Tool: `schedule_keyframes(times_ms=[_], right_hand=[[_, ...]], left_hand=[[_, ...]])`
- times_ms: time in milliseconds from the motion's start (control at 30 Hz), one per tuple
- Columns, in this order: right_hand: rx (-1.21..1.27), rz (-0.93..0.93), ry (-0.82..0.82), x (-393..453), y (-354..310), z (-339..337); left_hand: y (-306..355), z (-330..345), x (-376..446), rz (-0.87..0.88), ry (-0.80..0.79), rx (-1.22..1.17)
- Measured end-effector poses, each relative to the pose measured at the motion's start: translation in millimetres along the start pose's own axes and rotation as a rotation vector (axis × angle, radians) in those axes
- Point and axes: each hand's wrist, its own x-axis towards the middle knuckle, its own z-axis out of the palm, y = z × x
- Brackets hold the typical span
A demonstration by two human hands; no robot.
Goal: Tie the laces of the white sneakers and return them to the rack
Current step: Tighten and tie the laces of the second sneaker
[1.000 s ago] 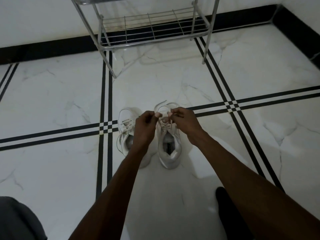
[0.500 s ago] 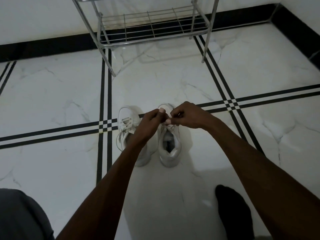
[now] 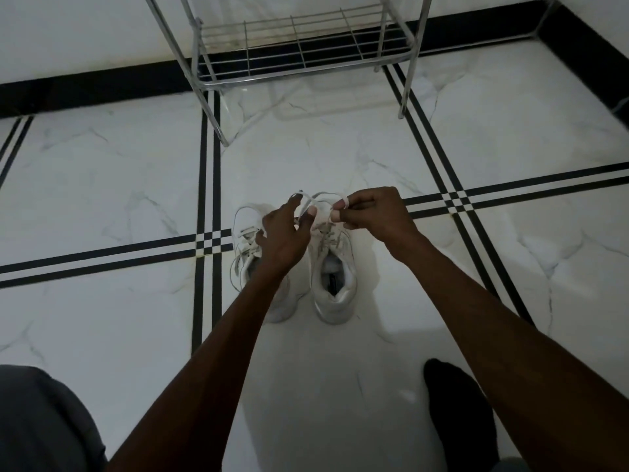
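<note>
Lower left corner of the frame: a grey clothed knee [image 3: 41, 424] is showing.

Centre, left of middle: the left sneaker [image 3: 246, 247] is sitting on the white marble floor [image 3: 102, 185], partly hidden under the left forearm. Its long axis is running up the frame, toe toward the top, heel toward the bottom. Its laces are lying loose, one strand looping down its left side.

The left hand [image 3: 284, 236] is hovering above and between the two shoes, fingers spread and partly curled; a lace loop [image 3: 308, 201] is passing by its upper fingertips, but whether it is pinching the lace cannot be told.

Just right of it: the right sneaker [image 3: 333, 277] is lying beside the other one, the two nearly touching, same heading, toe up-frame, heel opening facing the viewer, a dark insole showing inside. Both hands are sitting over its toe end.

The right hand [image 3: 374, 212] is closing thumb and forefinger on a strand of that lace, which is wrapping around a fingertip [image 3: 343, 202].

Top centre: the metal rack [image 3: 299, 46] is standing against the wall, well apart from the shoes, its lower wire shelf bare.

Lower right: a dark socked foot [image 3: 452, 403] is resting on the floor.
</note>
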Motion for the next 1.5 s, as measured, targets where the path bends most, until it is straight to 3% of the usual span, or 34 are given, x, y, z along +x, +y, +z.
schedule_keyframes(times_ms=[133,267,333,400,467,533,633,733,800,867,967,1100,1267,1367,1500], right_hand=[[0.141,0.078,-0.077,-4,-8,7],[0.204,0.124,-0.102,-6,-13,13],[0.166,0.204,-0.013,0,-7,8],[0.053,0.373,0.157,6,13,-4],[-0.044,0.548,0.278,6,41,-16],[-0.104,0.64,0.305,0,62,-21],[-0.164,0.591,0.292,-6,70,-20],[-0.525,0.348,0.292,-8,61,-23],[-0.586,0.132,0.203,-7,51,-23],[-0.589,-0.01,-0.007,-8,45,-18],[-0.645,-0.081,-0.142,-6,53,-6],[-0.632,-0.058,-0.076,-5,54,1],[-0.596,-0.04,-0.099,-6,47,-4],[-0.657,0.118,-0.031,-6,63,-7],[-0.797,0.258,0.035,-9,72,0]], left_hand=[[35,-15,-8,-0.113,-0.056,-0.458],[45,-16,-10,-0.082,-0.003,-0.523],[34,-20,-10,-0.055,0.133,-0.366],[11,-30,-7,-0.012,0.324,0.015],[-10,-38,-11,-0.103,0.441,0.364],[-21,-40,-18,-0.191,0.473,0.517],[-19,-36,-23,-0.183,0.478,0.521],[-4,-26,-22,-0.07,0.556,0.54],[7,-16,-21,0.125,0.45,0.58],[10,-3,-21,0.258,0.187,0.652],[3,10,-22,0.262,-0.039,0.777],[-1,12,-19,0.237,0.003,0.81],[-11,12,-23,0.334,0.036,0.9],[-22,11,-32,0.412,0.055,0.941],[-18,10,-35,0.353,0.016,1.006]])
